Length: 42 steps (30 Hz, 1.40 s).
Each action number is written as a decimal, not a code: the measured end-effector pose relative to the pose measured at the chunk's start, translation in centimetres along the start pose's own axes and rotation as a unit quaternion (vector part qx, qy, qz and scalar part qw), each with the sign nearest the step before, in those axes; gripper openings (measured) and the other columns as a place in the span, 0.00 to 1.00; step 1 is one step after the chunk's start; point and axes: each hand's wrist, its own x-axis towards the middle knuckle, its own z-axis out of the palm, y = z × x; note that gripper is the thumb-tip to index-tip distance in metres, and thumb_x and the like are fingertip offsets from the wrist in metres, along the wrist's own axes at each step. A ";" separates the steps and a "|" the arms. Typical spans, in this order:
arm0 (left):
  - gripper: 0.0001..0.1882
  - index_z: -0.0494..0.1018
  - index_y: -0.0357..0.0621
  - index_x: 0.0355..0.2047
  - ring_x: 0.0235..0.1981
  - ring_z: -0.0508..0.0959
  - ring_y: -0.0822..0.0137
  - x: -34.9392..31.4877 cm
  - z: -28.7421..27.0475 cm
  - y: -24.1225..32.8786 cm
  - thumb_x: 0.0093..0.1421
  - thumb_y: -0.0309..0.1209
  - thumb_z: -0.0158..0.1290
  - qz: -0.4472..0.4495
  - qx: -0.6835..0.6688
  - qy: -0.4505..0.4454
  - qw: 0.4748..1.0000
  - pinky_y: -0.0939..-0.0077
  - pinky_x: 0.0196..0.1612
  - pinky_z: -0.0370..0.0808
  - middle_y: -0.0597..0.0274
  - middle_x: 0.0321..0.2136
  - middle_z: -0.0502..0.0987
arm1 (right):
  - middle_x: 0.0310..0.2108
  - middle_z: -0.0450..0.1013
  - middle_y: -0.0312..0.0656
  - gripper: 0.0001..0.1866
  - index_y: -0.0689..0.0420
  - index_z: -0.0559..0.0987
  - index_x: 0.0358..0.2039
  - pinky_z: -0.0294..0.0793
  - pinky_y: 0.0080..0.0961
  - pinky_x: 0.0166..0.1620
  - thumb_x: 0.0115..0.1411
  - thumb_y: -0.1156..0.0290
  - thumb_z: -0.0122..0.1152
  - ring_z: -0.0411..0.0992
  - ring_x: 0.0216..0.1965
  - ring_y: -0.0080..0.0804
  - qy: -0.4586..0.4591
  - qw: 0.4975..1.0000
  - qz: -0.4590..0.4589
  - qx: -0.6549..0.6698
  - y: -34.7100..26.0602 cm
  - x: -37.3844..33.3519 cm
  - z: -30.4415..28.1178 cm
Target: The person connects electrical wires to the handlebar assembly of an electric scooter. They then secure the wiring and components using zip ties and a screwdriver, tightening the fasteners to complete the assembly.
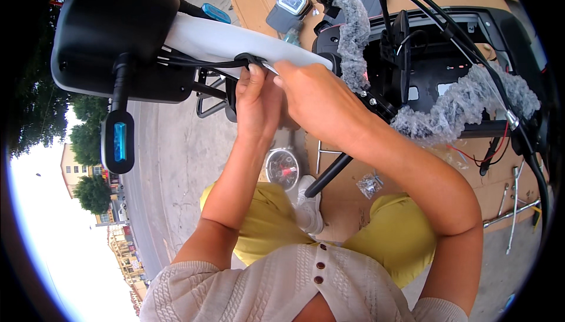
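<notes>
A bundle of black cables [200,63] runs along the lower edge of a smooth white curved part [235,35] of a partly assembled vehicle. My left hand [256,101] is closed there, its thumb pressed up against a black loop around the cables. Right beside it, my right hand [318,101] is closed with its fingertips curled by the white part. A thin pale piece shows between the two hands; its kind and what the right fingers hold are hidden. Left of both hands is a large black housing [112,33], with a blue-covered light [120,142] on a stalk.
Bubble wrap [465,107] covers bars at the right, beside an open black compartment [435,57] and hanging cables. Below lie a round clear-topped container [282,168], a bag of small metal parts [370,185] and several wrenches [514,210] on cardboard [341,213]. A road runs at the left.
</notes>
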 end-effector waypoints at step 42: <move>0.27 0.66 0.39 0.51 0.50 0.75 0.63 -0.5 0.3 0.4 0.69 0.51 0.42 -0.026 0.018 0.010 0.999 0.64 0.53 0.72 0.56 0.43 0.76 | 0.28 0.74 0.65 0.11 0.72 0.71 0.35 0.75 0.46 0.37 0.62 0.74 0.48 0.75 0.33 0.62 0.005 0.998 0.045 -0.032 -2.1 0.5 0.6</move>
